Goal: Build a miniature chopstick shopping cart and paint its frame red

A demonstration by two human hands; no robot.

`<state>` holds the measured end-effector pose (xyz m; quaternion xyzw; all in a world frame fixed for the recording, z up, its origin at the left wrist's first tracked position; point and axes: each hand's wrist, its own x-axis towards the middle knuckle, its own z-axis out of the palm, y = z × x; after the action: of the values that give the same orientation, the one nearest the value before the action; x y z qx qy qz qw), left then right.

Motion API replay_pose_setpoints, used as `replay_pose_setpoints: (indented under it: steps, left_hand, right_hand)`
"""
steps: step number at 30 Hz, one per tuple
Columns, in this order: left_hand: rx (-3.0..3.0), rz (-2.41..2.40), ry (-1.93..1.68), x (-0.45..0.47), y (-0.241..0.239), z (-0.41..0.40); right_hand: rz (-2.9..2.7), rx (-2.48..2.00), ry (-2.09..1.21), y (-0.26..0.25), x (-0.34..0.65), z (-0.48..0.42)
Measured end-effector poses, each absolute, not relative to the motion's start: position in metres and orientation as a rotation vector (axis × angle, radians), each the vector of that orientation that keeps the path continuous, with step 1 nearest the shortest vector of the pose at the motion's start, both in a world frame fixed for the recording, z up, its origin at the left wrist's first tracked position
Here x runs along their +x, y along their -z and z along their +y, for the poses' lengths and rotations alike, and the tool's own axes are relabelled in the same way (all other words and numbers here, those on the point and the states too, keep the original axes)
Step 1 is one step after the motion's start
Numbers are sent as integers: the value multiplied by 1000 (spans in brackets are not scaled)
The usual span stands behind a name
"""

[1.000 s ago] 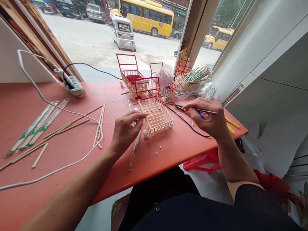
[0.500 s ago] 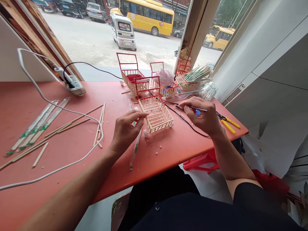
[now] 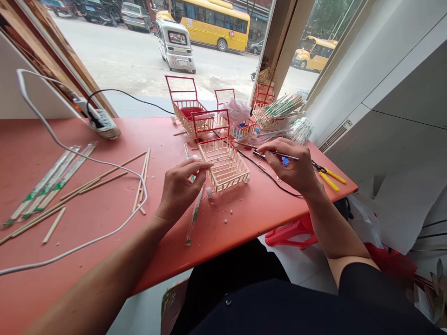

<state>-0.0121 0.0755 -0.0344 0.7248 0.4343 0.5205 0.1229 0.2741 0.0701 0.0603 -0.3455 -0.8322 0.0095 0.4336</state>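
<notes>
A small model shopping cart (image 3: 230,176) made of pale wooden sticks stands in front of me, with a red handle frame and white wheels. My left hand (image 3: 182,184) pinches the left rim of its basket between thumb and fingertips. In my right hand (image 3: 292,166) is a thin paintbrush (image 3: 287,155), held like a pen. Its tip points left, toward the cart's red-painted back end; whether it touches is too small to tell. Below the right fingers lies a small blue object (image 3: 285,161), partly hidden.
Behind stand more carts (image 3: 188,109), one holding wrapped sticks (image 3: 284,107). Yellow-handled pliers (image 3: 328,179) lie at right. Loose sticks (image 3: 91,184), packaged chopsticks (image 3: 52,181), a white cable (image 3: 104,242) and a power strip (image 3: 104,124) occupy the left of the red table (image 3: 115,223).
The whole view has shifted slightly, moving things a little to the left. Both hands keep their grips, and the cart stays in place.
</notes>
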Motion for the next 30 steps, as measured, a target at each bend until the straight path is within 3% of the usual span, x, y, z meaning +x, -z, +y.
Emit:
replay_pose_setpoints:
  steps: [30]
  left_hand:
    - [2110,1319,-1463,-13,34,75]
  right_hand:
    - [-2152,-886,-49,-70,296,24]
